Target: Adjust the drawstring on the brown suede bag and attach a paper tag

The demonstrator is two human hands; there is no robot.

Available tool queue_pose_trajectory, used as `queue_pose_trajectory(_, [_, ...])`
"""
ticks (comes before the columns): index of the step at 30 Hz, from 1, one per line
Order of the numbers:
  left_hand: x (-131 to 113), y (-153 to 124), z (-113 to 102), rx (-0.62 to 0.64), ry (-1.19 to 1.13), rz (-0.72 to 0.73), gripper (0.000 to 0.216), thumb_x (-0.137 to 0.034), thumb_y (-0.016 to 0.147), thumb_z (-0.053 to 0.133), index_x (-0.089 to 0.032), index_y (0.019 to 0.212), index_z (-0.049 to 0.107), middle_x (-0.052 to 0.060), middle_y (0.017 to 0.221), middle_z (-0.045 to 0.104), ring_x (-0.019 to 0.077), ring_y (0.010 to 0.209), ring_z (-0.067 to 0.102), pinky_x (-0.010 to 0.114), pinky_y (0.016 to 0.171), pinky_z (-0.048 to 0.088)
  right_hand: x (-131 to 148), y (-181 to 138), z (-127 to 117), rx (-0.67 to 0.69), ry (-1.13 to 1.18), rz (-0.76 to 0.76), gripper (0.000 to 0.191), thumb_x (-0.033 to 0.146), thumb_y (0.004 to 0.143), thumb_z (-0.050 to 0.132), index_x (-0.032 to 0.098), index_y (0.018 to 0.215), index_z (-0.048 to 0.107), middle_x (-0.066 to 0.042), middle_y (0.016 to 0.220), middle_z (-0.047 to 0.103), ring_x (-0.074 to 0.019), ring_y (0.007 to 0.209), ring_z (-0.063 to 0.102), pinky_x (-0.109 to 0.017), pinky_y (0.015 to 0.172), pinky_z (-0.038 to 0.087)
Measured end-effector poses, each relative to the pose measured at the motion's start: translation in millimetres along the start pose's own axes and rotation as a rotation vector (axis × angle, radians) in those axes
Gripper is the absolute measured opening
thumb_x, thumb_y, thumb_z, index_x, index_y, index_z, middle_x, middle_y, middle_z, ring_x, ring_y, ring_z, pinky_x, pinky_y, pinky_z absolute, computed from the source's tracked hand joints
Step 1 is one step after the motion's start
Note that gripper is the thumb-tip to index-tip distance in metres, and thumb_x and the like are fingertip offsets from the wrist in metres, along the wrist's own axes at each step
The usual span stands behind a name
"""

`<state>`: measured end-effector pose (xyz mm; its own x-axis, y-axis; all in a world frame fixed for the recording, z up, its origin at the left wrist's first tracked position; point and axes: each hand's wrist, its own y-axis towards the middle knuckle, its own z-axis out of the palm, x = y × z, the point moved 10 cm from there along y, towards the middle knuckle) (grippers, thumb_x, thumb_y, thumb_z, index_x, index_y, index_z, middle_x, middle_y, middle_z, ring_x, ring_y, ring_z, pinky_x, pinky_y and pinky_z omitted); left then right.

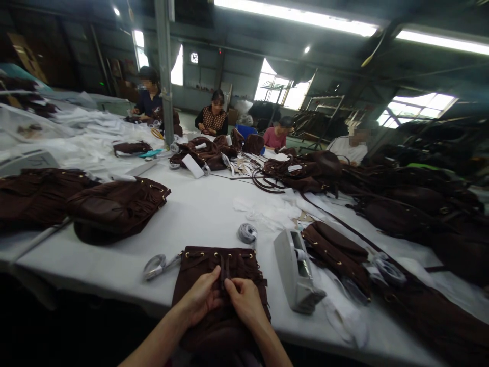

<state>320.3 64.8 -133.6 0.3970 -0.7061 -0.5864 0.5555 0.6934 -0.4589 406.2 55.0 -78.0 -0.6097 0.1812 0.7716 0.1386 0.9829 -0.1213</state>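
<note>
1. Bags (pixel 118 204) of dark brown suede lie in a stack at the left of the white table (pixel 206 204), apart from the work in hand; their mouths are closed or turned away, so what is in them cannot be told.
2. Scissors (pixel 156 265) lie just beside the left edge of the brown bag (pixel 223 270) at the near table edge. Judgement: a forearm sweeping left could knock them off the table.
3. Left hand (pixel 200 298) rests on the front of the brown bag, thumb and fingertips pinched on the drawstring (pixel 222 267) at its centre.
4. Right hand (pixel 246 300) sits touching the left, fingers likewise closed on the same drawstring. Judgement: an uneven pull could slip the cord out of its eyelets or pucker the mouth.
5. The brown bag lies flat, mouth away from the person and closed; its contents are not visible.
6. Tape roll (pixel 247 233) lies just beyond the bag.
7. Tape dispenser (pixel 296 270) stands at the right, holding a roll in its slot.
</note>
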Motion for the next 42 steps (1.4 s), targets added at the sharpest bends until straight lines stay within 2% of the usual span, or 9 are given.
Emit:
queue_pose_trajectory(3, [0.3,2.5,0.6,-0.01,0.104,0.029,0.023,-0.032,0.078,0.067,-0.01,0.082,0.063,0.005,0.067,0.066,0.0106,0.057,0.059,0.017,0.049,0.044,2.2,-0.9,-0.1,0.019,-0.022,-0.025,0.032,0.036,0.086,0.046,0.017,0.075,0.071,-0.004,0.071,0.071,-0.0194,0.066,0.063,-0.024,0.053,0.036])
queue_pose_trajectory(6, [2.1,7.3,-3.8,-0.066,0.091,0.034,0.019,-0.028,0.074,0.07,-0.01,0.075,0.064,0.003,0.064,0.065,0.0089,0.054,0.056,0.016,0.047,0.041,5.3,-3.1,-1.9,0.006,-0.075,-0.042,0.032,0.033,0.085,0.046,0.017,0.071,0.07,-0.006,0.07,0.071,-0.0207,0.066,0.064,-0.025,0.054,0.036])
queue_pose_trajectory(19, [2.3,10.0,-7.7,-0.104,0.019,-0.002,0.023,-0.024,0.087,0.054,-0.008,0.073,0.063,0.007,0.069,0.064,0.0105,0.058,0.058,0.019,0.051,0.048,14.0,-5.7,4.8,0.026,-0.2,-0.132,0.029,0.028,0.083,0.049,0.018,0.061,0.066,-0.005,0.062,0.067,-0.019,0.059,0.062,-0.025,0.053,0.034])
queue_pose_trajectory(23, [-0.4,5.3,0.4,-0.005,-0.043,0.014,0.016,-0.025,0.084,0.059,-0.01,0.079,0.062,0.008,0.076,0.066,0.0135,0.066,0.062,0.026,0.063,0.053,-7.3,-2.0,-2.5,0.014,0.015,-0.026,0.051,0.046,0.089,0.04,0.017,0.053,0.061,-0.004,0.053,0.063,-0.0168,0.053,0.059,-0.024,0.051,0.035])
queue_pose_trajectory(27, [1.2,0.8,6.5,0.04,-0.029,0.009,0.018,-0.026,0.078,0.067,-0.013,0.086,0.058,0.008,0.082,0.067,0.016,0.073,0.065,0.03,0.072,0.054,-28.1,7.4,-25.2,-0.126,0.09,0.11,0.058,0.055,0.09,0.033,0.017,0.061,0.066,-0.002,0.048,0.06,-0.0153,0.046,0.055,-0.025,0.048,0.035])
queue_pose_trajectory(31, [5.8,3.1,11.0,0.043,0.118,0.05,0.028,-0.036,0.074,0.07,-0.015,0.086,0.054,0.001,0.067,0.063,0.0098,0.055,0.058,0.019,0.053,0.046,-12.0,24.9,-26.6,-0.121,-0.096,0.069,0.05,0.053,0.087,0.041,0.018,0.066,0.069,-0.004,0.061,0.068,-0.017,0.058,0.061,-0.025,0.053,0.038])
queue_pose_trajectory(36, [14.1,17.3,-5.9,-0.077,0.4,0.099,0.04,-0.048,0.064,0.073,-0.016,0.076,0.054,-0.004,0.053,0.055,0.0074,0.042,0.048,0.015,0.037,0.029,-7.5,43.8,-12.5,-0.149,-0.207,0.153,0.026,0.036,0.075,0.06,0.015,0.063,0.069,-0.011,0.065,0.071,-0.0231,0.062,0.065,-0.028,0.055,0.043])
queue_pose_trajectory(39, [21.3,24.6,-13.4,-0.08,0.369,0.075,0.042,-0.049,0.059,0.076,-0.016,0.071,0.054,-0.004,0.053,0.054,0.007,0.04,0.046,0.015,0.035,0.027,-5.6,47.5,-12.7,-0.166,-0.238,0.178,0.024,0.035,0.073,0.061,0.016,0.06,0.068,-0.012,0.065,0.07,-0.0248,0.063,0.065,-0.03,0.059,0.046])
queue_pose_trajectory(42, [21.3,22.9,-21.8,-0.128,0.304,0.092,0.045,-0.048,0.054,0.08,-0.017,0.075,0.056,-0.005,0.053,0.054,0.007,0.04,0.045,0.014,0.033,0.026,12.5,31.4,-31.7,-0.191,-0.204,0.166,0.03,0.042,0.077,0.059,0.015,0.07,0.07,-0.012,0.072,0.071,-0.0262,0.071,0.065,-0.035,0.069,0.048])
